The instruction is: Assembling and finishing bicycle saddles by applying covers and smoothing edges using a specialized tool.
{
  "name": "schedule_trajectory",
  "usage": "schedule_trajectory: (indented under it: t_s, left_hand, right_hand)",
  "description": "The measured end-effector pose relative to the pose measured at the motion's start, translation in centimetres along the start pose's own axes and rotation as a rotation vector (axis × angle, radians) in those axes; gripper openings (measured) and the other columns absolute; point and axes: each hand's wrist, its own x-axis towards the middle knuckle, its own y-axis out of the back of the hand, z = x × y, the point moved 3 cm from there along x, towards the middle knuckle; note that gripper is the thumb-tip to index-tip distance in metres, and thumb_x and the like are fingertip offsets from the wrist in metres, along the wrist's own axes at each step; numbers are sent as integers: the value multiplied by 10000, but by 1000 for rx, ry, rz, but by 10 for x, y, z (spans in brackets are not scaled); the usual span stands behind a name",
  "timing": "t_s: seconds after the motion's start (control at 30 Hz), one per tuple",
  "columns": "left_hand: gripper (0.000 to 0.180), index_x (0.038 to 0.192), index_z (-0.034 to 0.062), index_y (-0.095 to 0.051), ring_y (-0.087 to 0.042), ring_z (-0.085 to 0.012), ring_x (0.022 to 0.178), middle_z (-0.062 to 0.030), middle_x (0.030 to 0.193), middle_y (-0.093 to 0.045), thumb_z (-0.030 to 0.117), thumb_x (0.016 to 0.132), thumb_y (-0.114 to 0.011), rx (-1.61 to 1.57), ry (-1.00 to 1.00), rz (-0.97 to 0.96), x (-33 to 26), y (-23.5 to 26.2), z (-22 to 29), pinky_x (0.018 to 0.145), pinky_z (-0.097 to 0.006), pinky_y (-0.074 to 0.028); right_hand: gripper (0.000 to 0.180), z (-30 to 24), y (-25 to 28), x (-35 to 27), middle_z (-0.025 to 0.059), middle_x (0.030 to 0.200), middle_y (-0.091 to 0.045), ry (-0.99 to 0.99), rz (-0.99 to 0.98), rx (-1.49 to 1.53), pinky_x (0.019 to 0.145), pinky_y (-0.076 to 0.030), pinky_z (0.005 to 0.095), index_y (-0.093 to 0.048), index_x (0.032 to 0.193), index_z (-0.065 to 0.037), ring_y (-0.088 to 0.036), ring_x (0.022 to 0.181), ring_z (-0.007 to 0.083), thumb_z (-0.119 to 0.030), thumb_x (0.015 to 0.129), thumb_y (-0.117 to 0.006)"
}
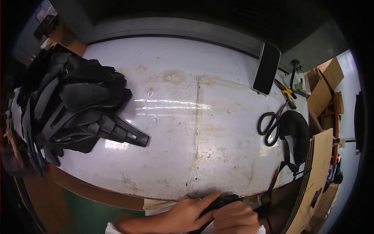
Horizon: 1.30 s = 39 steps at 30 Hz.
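Observation:
At the table's near edge, my left hand (187, 213) is closed on a black piece (226, 200), its index finger stretched along the top. The piece is mostly hidden by my hands, so its shape cannot be made out. Beside it, my right hand (236, 217) is curled into a fist against the piece; what its fingers grip is hidden. A large heap of black moulded pieces (87, 95) lies on the left of the table. One long piece with a slot (134, 137) sticks out of the heap toward the middle.
On the white, stained table (171, 163), a phone (267, 68) lies at the far right. Nearer are yellow-and-black pliers (287, 91), black-handled scissors (269, 126) and a black cloth item with straps (296, 134). Cardboard (311, 183) stands along the right edge.

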Motion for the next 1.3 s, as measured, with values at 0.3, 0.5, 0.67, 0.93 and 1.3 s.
schedule_trajectory:
  t_s: [0.3, 0.5, 0.67, 0.93, 1.3]
  left_hand:
    - [280, 1056, 49, -743, -607, -251, 458, -83, 587, -612, 279, 899, -782, -58, -241, 35, -1, 8, -6, 452, -338, -477]
    - [276, 998, 64, -738, -588, -225, 437, -62, 556, -582, 309, 885, -792, -65, -294, 56, 4, 7, -6, 428, -327, -462]
    - [263, 878, 66, -713, -571, -218, 413, -58, 516, -540, 316, 882, -796, 47, -315, -4, 1, 4, -8, 403, -326, -444]
    - [247, 870, 49, -679, -559, -242, 411, -62, 492, -495, 274, 902, -775, -76, -385, -113, 6, 4, -10, 400, -360, -431]
    - [282, 1036, 2, -570, -618, -356, 536, -152, 587, -566, 207, 909, -717, -128, -373, -187, -1, -2, -23, 480, -440, -477]
  right_hand:
    - [231, -8, -4, -36, 93, 699, -611, -81, 543, 167, 515, -523, 405, -520, 710, -25, -594, 551, 232, -5, 929, -590]
    - [187, -10, 16, -3, 114, 685, -610, -84, -201, 91, 535, -539, 408, -555, 767, -11, -615, 568, 264, -43, 877, -703]
    - [197, -11, 17, -24, 119, 679, -607, -20, 101, 136, 560, -555, 417, -559, 770, 9, -617, 573, 273, -63, 887, -700]
    - [126, -20, 10, -19, 95, 665, -597, -40, 152, -55, 524, -527, 384, -583, 797, 11, -620, 570, 238, -10, 873, -682]
    - [107, -8, -29, -18, 156, 769, -663, 4, -172, 104, 564, -560, 387, -635, 842, 23, -656, 626, 257, -28, 815, -725]
